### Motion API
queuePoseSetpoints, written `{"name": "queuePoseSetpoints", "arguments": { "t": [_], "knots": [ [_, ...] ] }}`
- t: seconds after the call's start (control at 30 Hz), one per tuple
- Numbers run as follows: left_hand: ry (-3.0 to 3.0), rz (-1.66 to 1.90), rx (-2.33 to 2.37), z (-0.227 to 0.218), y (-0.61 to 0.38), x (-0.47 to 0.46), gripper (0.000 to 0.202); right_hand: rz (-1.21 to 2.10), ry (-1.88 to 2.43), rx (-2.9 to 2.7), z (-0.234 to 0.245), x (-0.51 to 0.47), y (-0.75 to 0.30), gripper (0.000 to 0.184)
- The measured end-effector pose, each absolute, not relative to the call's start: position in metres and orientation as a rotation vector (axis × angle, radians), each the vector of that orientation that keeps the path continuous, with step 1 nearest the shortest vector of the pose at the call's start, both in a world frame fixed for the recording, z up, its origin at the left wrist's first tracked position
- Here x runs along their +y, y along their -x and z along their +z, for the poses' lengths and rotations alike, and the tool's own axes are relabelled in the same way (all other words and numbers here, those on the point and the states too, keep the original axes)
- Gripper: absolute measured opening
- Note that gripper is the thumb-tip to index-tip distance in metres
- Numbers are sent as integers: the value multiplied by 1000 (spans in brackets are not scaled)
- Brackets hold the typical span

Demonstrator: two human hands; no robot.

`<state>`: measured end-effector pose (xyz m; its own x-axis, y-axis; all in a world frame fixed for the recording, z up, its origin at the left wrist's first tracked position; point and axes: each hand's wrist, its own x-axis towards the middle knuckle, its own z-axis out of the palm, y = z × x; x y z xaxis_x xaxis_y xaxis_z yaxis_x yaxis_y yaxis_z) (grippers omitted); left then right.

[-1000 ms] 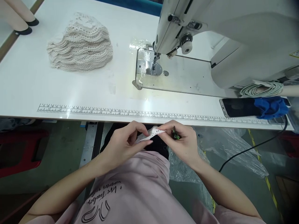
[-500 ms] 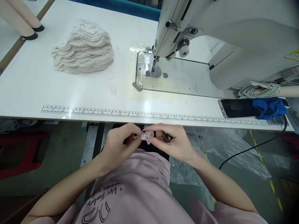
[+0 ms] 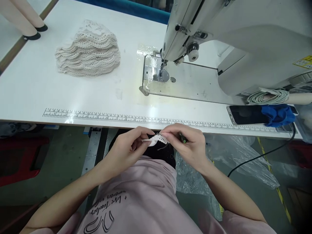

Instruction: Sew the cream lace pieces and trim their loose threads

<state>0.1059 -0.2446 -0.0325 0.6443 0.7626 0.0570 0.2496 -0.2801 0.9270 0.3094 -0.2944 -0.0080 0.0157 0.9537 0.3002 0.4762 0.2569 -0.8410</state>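
Between my two hands, just off the table's front edge and above my lap, is a small piece of white eyelet lace [image 3: 157, 139]. My left hand [image 3: 129, 144] pinches its left end between thumb and fingers. The right end is pinched by my right hand [image 3: 188, 143]. A small green and dark object [image 3: 182, 137] is tucked in the curled fingers of the right hand; most of it is hidden, so I cannot tell its kind. A loose thread hangs below the lace.
A stack of cream lace pieces [image 3: 89, 52] lies on the white table [image 3: 97, 94] at the left. The sewing machine [image 3: 195, 42] stands at right centre. A phone [image 3: 246, 114] and blue cloth [image 3: 279, 114] lie near the right front edge. Clear plastic [image 3: 234, 159] hangs below.
My right hand has moved slightly right and up, away from the left hand. More of the lace shows stretched between them. The view has shifted slightly.
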Motion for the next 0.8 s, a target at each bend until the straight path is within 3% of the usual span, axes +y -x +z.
{"name": "queuePoseSetpoints", "arguments": {
  "t": [0.3, 0.5, 0.6, 0.73, 0.8],
  "knots": [
    [-1661, 580, 753, -35, -113, -240, 14, 974, 1271, -1405, -11, -289, -304, 9],
    [-1510, 468, 646, -33, -118, -238, 18, 1533, 1012, -1298, -8, -284, -302, 11],
    [-1441, 346, 579, -35, -121, -240, 11, 1422, 1098, -1505, -3, -282, -301, 11],
    [-1448, 211, 500, -40, -126, -246, 36, 1163, 1187, -1704, -4, -282, -301, 8],
    [-1484, 201, 490, -39, -129, -247, 39, 1063, 1200, -1715, -6, -283, -304, 9]
  ]
}}
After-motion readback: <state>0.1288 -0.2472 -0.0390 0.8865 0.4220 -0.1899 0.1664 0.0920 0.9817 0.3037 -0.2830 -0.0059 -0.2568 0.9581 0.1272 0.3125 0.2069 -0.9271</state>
